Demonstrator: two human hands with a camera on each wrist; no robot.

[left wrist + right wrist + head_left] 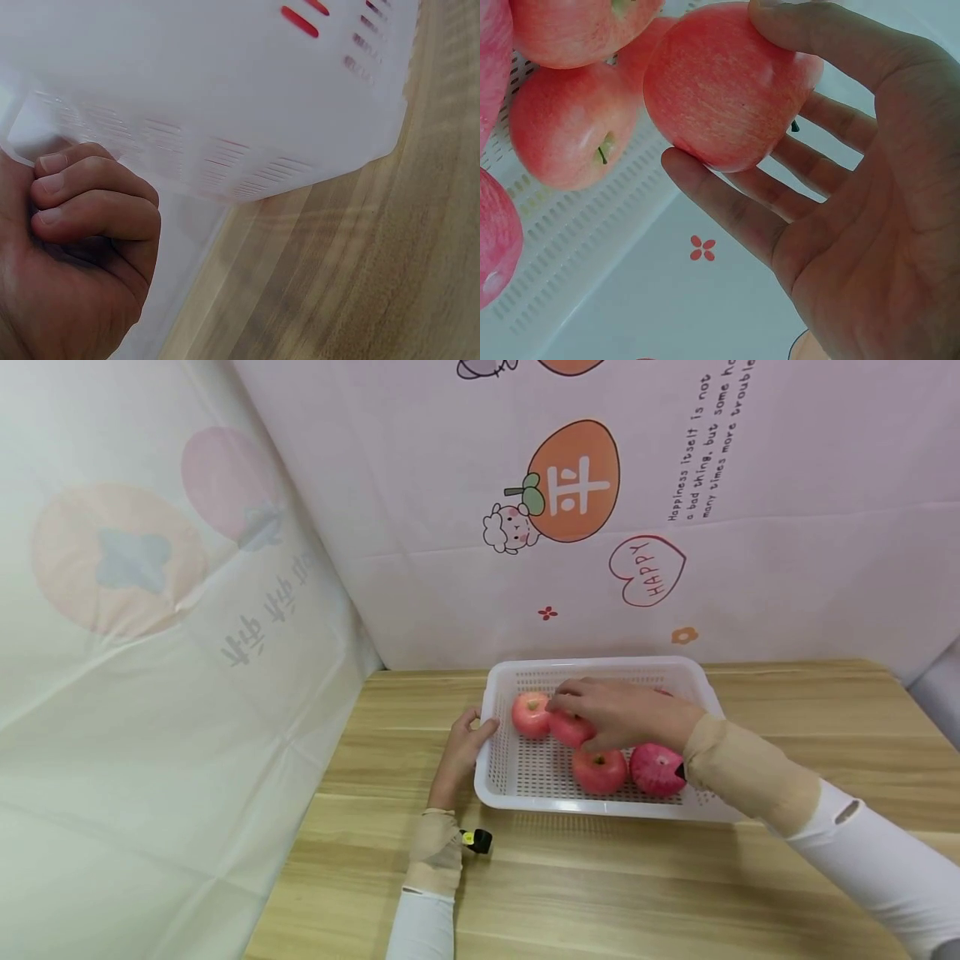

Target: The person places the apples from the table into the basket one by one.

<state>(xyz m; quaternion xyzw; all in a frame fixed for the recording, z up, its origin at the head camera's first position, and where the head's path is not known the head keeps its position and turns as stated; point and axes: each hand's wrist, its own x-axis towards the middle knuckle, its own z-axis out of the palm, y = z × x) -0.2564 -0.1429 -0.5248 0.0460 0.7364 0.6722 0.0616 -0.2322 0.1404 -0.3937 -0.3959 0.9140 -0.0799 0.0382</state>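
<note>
A white perforated plastic basket (555, 804) holds several red apples. My left hand (461, 752) grips its left rim, thumb on top and fingers curled beneath the edge, as the left wrist view shows. Over the basket, my right hand (626, 714) holds a red apple (720, 86) between thumb and fingers, its stem turned toward the palm. One apple (531, 715) lies at the left of the held one. Another apple (600, 772) sits nearer the front, beside a deeper pink round fruit (656, 768). Behind my right hand, more red fruit is mostly hidden.
The basket stands on a wood-grain table (600, 885) near its back edge. A pale printed cloth (450, 602) hangs right behind it, and another white cloth (150, 735) runs along the left side. A small black device (477, 841) sits at my left wrist.
</note>
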